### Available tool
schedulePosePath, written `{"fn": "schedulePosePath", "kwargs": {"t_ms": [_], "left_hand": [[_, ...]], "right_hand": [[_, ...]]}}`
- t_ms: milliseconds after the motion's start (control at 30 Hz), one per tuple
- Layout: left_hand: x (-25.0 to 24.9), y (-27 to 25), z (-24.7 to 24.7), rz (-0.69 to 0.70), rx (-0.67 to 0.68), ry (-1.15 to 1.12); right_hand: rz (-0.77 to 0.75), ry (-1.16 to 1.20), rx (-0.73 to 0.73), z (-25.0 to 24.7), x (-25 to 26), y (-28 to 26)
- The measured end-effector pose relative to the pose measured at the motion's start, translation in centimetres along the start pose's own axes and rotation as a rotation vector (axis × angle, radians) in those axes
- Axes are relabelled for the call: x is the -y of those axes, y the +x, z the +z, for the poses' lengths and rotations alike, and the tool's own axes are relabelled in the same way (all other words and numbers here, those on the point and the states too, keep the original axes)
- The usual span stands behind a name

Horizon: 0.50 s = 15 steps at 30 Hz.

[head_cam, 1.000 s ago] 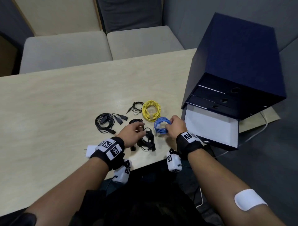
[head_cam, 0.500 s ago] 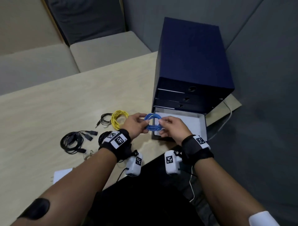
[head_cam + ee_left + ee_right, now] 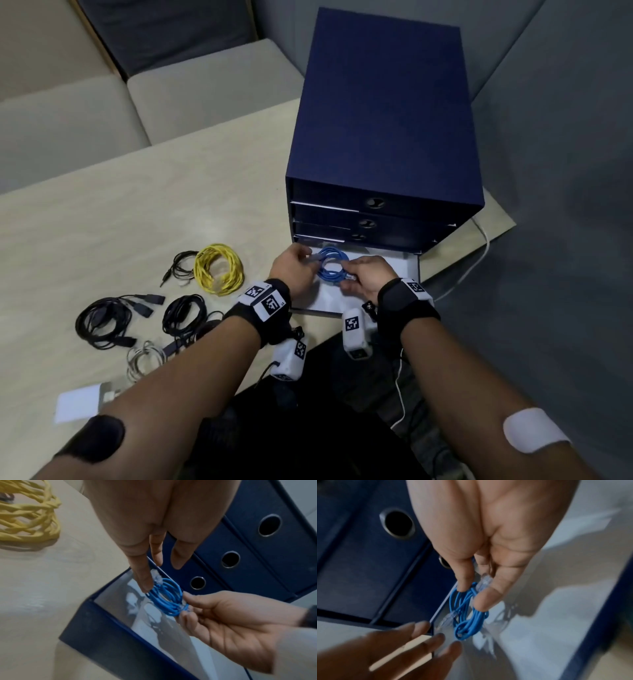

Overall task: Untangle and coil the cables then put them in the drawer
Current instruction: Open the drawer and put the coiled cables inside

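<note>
A coiled blue cable [image 3: 330, 266] hangs over the open bottom drawer [image 3: 416, 270] of the dark blue drawer box [image 3: 383, 120]. My right hand [image 3: 346, 278] pinches the coil's right side between thumb and forefinger [image 3: 482, 601], by a clear plug. My left hand [image 3: 303, 262] has straight fingers, and one fingertip [image 3: 145, 584] touches the coil's left edge. The drawer's pale floor [image 3: 154, 623] lies just below the blue cable [image 3: 166, 596]. The upper drawers are closed.
On the wooden table [image 3: 120, 212], left of the drawer box, lie a yellow coil [image 3: 219, 269], a thin black cable [image 3: 180, 269], two black cable bundles [image 3: 102, 322] [image 3: 183, 315], a pale cable [image 3: 144, 361] and a white charger [image 3: 80, 404]. A white cord [image 3: 479, 260] trails off the right edge.
The blue coil rose from the table and travelled right to above the open drawer. My left hand left the black bundle, joined the coil, and has now straightened its fingers.
</note>
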<state>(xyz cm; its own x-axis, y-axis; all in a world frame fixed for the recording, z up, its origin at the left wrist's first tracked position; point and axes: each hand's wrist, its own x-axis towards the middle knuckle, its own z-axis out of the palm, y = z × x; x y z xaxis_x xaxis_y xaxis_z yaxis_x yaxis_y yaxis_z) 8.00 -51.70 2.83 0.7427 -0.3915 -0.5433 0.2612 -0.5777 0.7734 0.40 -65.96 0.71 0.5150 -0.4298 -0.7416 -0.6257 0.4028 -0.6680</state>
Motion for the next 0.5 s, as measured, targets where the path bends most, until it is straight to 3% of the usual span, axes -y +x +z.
{"fn": "schedulePosePath", "kwargs": {"t_ms": [167, 400, 500], "left_hand": [[-1.1, 0.3, 0.3, -0.019, 0.086, 0.123], [-2.2, 1.1, 0.4, -0.086, 0.193, 0.235], [-2.6, 1.3, 0.6, -0.054, 0.21, 0.299]], "right_hand": [[0.075, 0.026, -0.012, 1.1, 0.5, 2.5], [0.109, 0.253, 0.058, 1.8, 1.0, 3.8], [0.081, 0.021, 0.05, 1.4, 0.9, 3.7]]}}
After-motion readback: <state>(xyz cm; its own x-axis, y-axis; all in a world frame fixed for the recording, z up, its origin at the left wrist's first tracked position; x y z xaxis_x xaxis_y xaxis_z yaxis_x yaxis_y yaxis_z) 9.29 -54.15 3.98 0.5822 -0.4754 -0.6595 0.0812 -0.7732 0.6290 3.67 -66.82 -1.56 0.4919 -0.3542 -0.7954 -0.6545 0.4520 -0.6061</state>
